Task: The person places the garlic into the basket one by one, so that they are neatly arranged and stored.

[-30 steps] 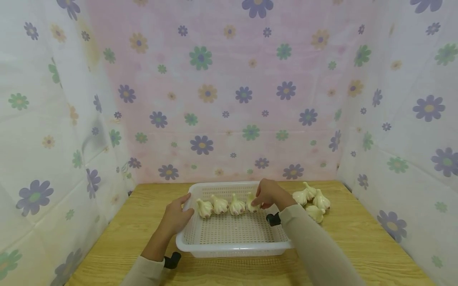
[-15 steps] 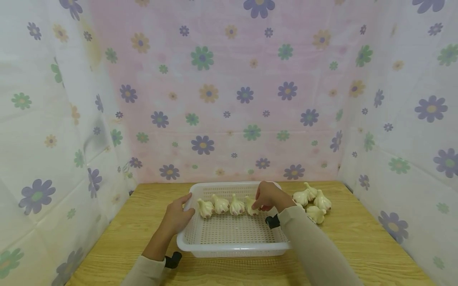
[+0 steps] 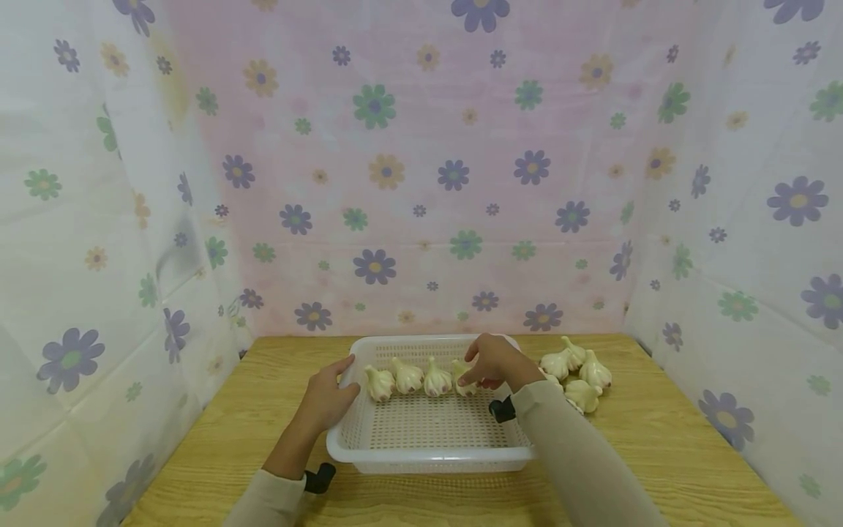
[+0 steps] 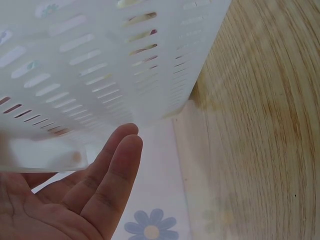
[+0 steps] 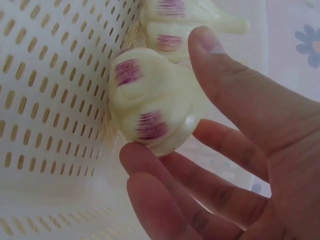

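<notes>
A row of garlic bulbs [image 3: 437,380] stands upright in a white slotted plastic basket [image 3: 435,455]. My left hand [image 3: 324,399] holds the basket's left rim, thumb over the edge; its outer fingers [image 4: 117,167] lie fairly straight along the outside wall. At the row's right end, my right hand [image 3: 497,362] is around the last garlic bulb [image 5: 155,100]. Its thumb [image 5: 225,70] and fingers [image 5: 150,200] are spread loosely, fingertips right at the bulb's side. Purple streaks mark this bulb, and its roots meet the basket floor.
More garlic bulbs [image 3: 596,372] lie in a pile on the wooden table [image 3: 658,439], right of the basket and partly behind the right sleeve [image 3: 579,454]. Flower-printed cloth [image 3: 421,183] hangs at the back and both sides.
My right thumb and fingers have spread apart around the last bulb, which stays at the row's end. The left hand keeps its place on the rim.
</notes>
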Tool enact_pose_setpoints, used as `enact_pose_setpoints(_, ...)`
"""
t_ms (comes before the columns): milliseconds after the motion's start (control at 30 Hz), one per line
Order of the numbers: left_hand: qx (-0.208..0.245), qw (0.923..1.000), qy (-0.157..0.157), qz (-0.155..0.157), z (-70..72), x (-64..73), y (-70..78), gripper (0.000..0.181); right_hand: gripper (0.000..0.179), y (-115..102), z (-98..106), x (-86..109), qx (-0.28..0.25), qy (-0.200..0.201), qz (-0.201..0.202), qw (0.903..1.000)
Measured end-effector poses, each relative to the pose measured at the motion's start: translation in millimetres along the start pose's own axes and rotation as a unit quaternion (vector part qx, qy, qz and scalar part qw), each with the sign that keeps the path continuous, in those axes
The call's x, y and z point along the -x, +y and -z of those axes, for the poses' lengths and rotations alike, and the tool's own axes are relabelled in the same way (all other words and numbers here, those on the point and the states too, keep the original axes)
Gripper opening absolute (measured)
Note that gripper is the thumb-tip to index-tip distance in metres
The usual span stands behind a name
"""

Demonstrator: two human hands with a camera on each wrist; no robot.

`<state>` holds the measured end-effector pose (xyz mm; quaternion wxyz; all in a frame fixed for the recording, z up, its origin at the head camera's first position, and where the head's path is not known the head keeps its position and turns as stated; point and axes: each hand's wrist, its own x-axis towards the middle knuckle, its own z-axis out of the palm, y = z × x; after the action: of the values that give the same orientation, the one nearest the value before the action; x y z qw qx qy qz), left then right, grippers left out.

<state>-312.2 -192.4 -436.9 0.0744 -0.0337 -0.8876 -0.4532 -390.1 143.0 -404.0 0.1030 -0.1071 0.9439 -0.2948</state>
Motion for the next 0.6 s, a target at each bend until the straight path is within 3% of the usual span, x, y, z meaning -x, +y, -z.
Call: enact_pose_setpoints(600,0.011,0.9999,-0.006,0.002,0.4,0.0,-1.2,0.064,0.057,-3.0,3.0,2.5,0.007,0.006,-0.006,0.9999)
